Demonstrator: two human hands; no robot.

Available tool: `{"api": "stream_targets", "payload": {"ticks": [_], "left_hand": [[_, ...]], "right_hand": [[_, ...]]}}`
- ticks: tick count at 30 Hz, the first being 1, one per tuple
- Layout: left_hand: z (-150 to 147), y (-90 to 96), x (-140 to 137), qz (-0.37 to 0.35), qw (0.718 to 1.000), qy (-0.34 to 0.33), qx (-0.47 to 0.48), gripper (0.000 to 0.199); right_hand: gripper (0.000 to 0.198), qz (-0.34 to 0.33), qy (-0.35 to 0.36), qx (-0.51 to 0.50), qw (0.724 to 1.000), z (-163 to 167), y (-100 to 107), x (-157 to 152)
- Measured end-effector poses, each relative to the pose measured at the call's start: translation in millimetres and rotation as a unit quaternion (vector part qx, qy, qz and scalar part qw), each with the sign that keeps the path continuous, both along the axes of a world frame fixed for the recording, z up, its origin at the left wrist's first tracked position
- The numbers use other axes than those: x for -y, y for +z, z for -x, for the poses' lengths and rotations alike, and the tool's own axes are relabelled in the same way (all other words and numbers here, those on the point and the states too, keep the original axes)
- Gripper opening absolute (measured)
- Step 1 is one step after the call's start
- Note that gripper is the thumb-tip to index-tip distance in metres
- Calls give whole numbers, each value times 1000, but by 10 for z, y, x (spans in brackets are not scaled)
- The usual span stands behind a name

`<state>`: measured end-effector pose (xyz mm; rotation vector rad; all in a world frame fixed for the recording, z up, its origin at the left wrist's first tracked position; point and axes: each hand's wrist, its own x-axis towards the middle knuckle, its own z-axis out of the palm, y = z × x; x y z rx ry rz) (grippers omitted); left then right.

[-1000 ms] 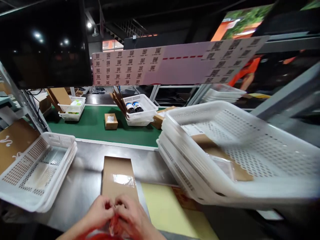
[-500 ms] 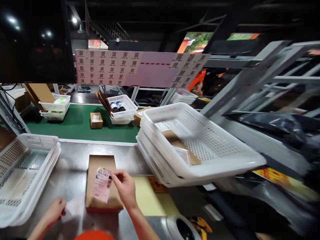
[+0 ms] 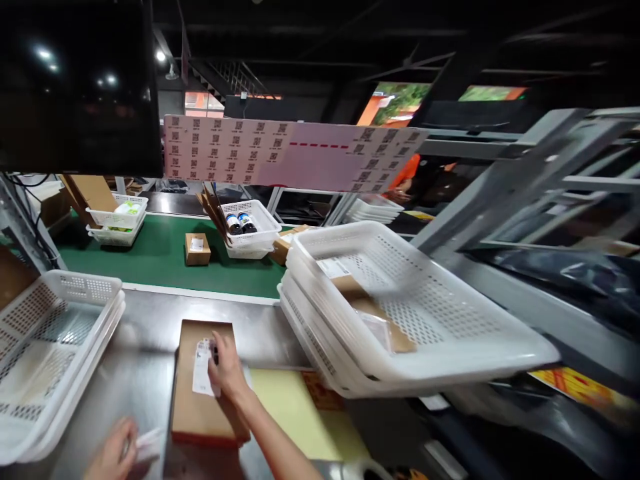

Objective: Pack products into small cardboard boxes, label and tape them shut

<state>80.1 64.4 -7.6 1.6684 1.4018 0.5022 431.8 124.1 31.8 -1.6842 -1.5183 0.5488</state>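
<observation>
A brown cardboard box (image 3: 193, 417) lies on the metal bench in front of me, and a white printed shipping label (image 3: 203, 373) is on its top face. My right hand (image 3: 227, 367) rests over the label's right part, fingers bent and touching it. A gap shows between thumb and forefinger, with a dark printed patch of the label visible there. Low on the left, my left hand (image 3: 117, 450) is closed on a thin whitish slip of paper (image 3: 149, 443), which is blurred by motion.
Stacked white baskets (image 3: 450, 340) on the right hold a flat brown packet and papers. More white baskets (image 3: 100, 347) stand at left. Behind the metal bench (image 3: 150, 327), a green conveyor belt (image 3: 160, 250) carries a small box (image 3: 197, 249) and a basket with dark bottles (image 3: 263, 223). A yellow sheet (image 3: 285, 407) lies beside my box.
My right hand has moved from the label's upper right edge onto the label itself, which now lies flatter. My left hand has shifted down and slightly right with the paper slip.
</observation>
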Motion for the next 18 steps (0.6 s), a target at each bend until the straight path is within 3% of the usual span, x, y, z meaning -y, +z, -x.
{"api": "stream_targets", "payload": {"ticks": [2, 4, 6, 7, 8, 12, 15, 18], "left_hand": [[-261, 82, -5, -105, 991, -54, 68, 34], [-602, 151, -56, -201, 965, -141, 97, 19], [-982, 189, -138, -254, 937, -227, 82, 24], [-1165, 189, -182, -272, 925, -255, 70, 32], [-1331, 172, -222, -286, 917, -273, 58, 39], [-1717, -30, -289, -320, 912, -257, 14, 53], [-1746, -164, -257, -339, 908, -244, -8, 59], [-1718, -156, -215, -367, 897, -244, -26, 51]], "right_hand": [[75, 14, -12, 12, 1000, 21, 42, -28], [56, 47, -26, 18, 998, 10, 141, -113], [23, 92, -24, 18, 995, -22, 271, -248], [15, 116, -16, 16, 993, -38, 336, -321], [20, 137, -5, 13, 990, -50, 394, -389], [24, 194, 22, -4, 981, -36, 514, -492], [20, 194, 21, 0, 981, 11, 513, -409], [23, 168, 7, 37, 985, 28, 522, -343]]}}
